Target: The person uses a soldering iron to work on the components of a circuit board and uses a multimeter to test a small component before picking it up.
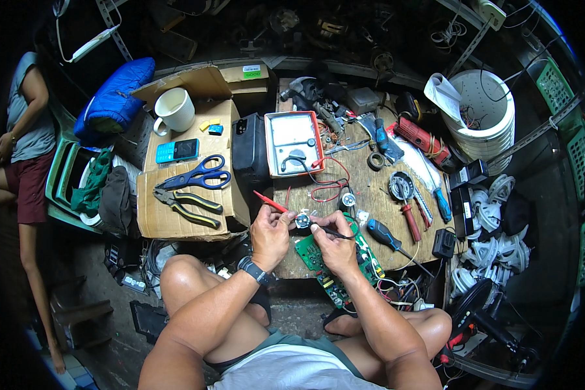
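Note:
My left hand (271, 235) is closed around a red test probe (270, 201). In my right hand (335, 247) is a black test probe (340, 234), its tip end pointing left. A small round silvery part (303, 221) sits between my fingertips, with both probes close to it; whether the tips touch it is too small to tell. Under my right hand lies a green circuit board (372, 265) at the table's front edge. Red and black leads (328, 185) run back to a red-rimmed white case (291, 133). A dark cylindrical part (348, 199) stands just beyond my right hand.
Left, a cardboard box (153, 221) bears scissors (198, 175), pliers (192, 207), a blue keypad phone (177, 151) and a mug (175, 110). Right are a screwdriver (385, 235), a red tool (424, 142) and a white bucket (481, 123). Another person (32, 130) stands far left.

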`<state>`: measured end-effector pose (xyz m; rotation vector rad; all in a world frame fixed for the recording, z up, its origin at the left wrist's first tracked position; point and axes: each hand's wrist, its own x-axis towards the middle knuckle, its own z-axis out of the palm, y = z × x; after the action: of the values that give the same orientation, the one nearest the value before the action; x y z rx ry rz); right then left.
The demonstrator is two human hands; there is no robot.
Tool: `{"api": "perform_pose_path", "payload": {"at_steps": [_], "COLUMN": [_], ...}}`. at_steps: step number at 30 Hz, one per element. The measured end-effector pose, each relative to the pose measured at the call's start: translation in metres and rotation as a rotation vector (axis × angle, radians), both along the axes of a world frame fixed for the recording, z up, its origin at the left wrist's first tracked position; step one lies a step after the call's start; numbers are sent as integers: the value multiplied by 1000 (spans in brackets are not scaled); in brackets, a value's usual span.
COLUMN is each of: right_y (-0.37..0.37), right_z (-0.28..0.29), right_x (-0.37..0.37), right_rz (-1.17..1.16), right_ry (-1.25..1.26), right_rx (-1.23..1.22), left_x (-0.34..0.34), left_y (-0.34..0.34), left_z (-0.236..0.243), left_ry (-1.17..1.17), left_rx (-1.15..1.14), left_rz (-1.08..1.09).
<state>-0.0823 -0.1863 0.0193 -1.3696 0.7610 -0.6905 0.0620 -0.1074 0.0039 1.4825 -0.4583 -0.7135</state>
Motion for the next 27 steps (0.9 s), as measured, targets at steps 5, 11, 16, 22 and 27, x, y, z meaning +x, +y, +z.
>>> {"api": "perform_pose_path", "payload": {"at_steps": [5, 11, 16, 22, 27], "right_y": [0, 0, 0, 0, 1], "right_z": [1, -2, -2, 0, 1], "right_x": [0, 0, 0, 0, 1], "right_rz": [2, 6, -2, -5, -5], "right_ry": [0, 5, 0, 7, 12], "right_rx": [16, -13, -13, 3, -2], "left_x": [0, 0, 0, 1, 1], "left_y": [-1, -1, -1, 0, 0], "left_z": [2, -2, -2, 0, -2], "left_ry": [4, 9, 2, -19, -6], "left_rx": [10, -17, -17, 15, 1], "left_rz": [2, 2, 0, -10, -3]}}
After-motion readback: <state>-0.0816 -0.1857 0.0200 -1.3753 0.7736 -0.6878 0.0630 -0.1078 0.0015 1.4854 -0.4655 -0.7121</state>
